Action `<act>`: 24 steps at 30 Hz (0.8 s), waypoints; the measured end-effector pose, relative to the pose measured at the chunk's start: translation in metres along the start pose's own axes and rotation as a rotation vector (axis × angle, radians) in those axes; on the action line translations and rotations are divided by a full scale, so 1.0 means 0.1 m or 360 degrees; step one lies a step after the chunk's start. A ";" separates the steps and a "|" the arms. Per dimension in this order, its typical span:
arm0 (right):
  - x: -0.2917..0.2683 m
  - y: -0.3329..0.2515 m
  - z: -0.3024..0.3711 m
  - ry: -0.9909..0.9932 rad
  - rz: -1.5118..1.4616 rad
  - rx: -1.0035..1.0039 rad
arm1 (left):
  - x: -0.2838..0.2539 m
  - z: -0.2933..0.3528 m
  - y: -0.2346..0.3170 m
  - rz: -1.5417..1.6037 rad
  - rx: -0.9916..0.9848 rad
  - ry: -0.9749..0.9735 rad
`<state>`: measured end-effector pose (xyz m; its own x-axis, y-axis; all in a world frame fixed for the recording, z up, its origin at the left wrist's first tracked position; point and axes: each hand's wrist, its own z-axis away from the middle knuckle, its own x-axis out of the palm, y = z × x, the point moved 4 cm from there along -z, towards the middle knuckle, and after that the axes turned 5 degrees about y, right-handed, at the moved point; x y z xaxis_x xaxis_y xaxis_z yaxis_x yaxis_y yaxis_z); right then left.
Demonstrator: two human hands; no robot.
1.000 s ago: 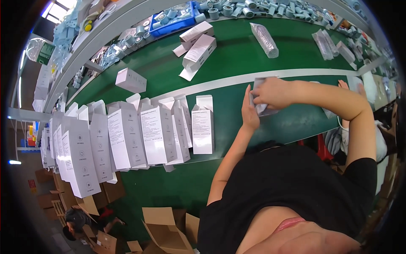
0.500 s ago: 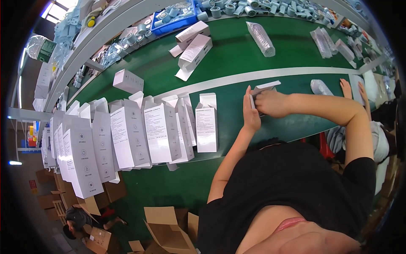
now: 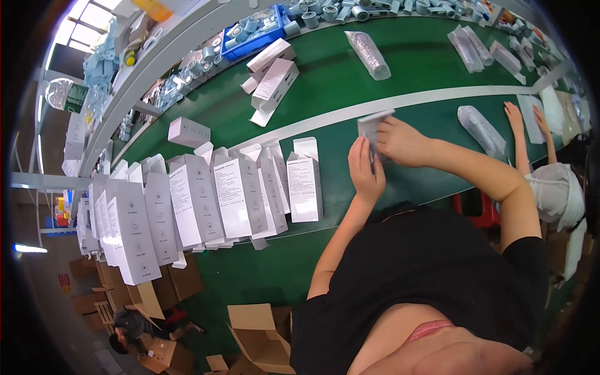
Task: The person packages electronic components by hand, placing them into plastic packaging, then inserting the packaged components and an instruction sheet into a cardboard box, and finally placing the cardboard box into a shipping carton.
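My left hand (image 3: 365,167) and my right hand (image 3: 402,142) come together over the green table (image 3: 334,159). Between them is a white carton (image 3: 369,126), one pale panel raised at its top edge; the hands hide most of it. The left fingers lie pressed along its near left side, while the right hand's bent fingers grip its right side. Just left of my hands stands an upright white carton (image 3: 304,190) with its top flap up. More white cartons (image 3: 240,197) crowd in a row farther left, several with raised flaps.
Across a white strip (image 3: 425,97), a green belt carries loose cartons (image 3: 275,84) and bubble-wrapped packs (image 3: 369,55). A blue tray (image 3: 253,34) of light-blue parts lies behind. Another person's hands (image 3: 525,119) are at the right, near a bubble-wrapped pack (image 3: 481,130). Brown boxes (image 3: 259,334) sit below.
Both hands have shifted slightly up and left with the carton, whose raised panel is now turned differently. The view has swung a little, and more of the bubble-wrapped pack on the right shows.
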<state>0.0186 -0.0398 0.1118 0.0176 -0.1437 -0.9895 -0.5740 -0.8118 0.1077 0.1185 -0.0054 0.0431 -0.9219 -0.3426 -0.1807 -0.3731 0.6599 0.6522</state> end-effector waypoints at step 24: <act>0.01 0.03 0.60 0.1008 -0.0956 0.0543 | -0.05 -0.15 0.07 -0.0439 0.0365 -0.0745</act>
<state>-0.0318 -0.0084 0.1058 0.7740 -0.1174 -0.6222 -0.5316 -0.6544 -0.5377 0.1216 -0.0092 0.0598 -0.7161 -0.2251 -0.6608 -0.5708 0.7337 0.3686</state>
